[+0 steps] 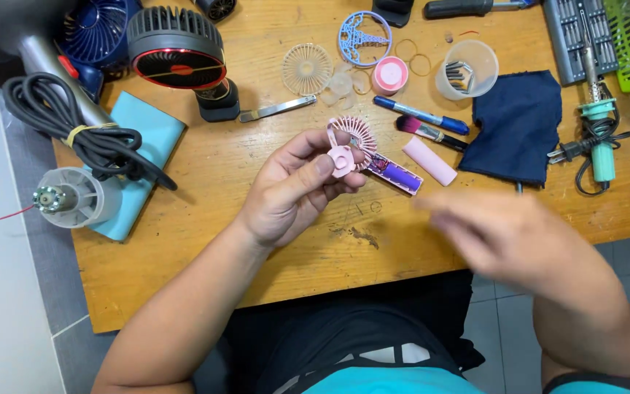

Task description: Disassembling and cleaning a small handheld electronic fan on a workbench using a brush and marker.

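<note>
My left hand (293, 186) grips a small pink handheld fan (362, 149) with its casing off, above the wooden table (205, 182). The fan's pink grille head sits by my fingertips, and its opened handle with a purple cell points right and down. My right hand (508, 233) is blurred by motion, hovering low at the right over the table's front edge, fingers apart and nothing seen in it. A loose pink handle cover (429, 160) lies just right of the fan.
A black and red fan (176, 51) and a blue fan (96, 33) stand at the back left, with a coiled black cable (74, 131). Also here: a clear cup (468, 69), blue marker (421, 115), dark cloth (515, 124), soldering iron (599, 135), screwdriver-bit case (577, 36).
</note>
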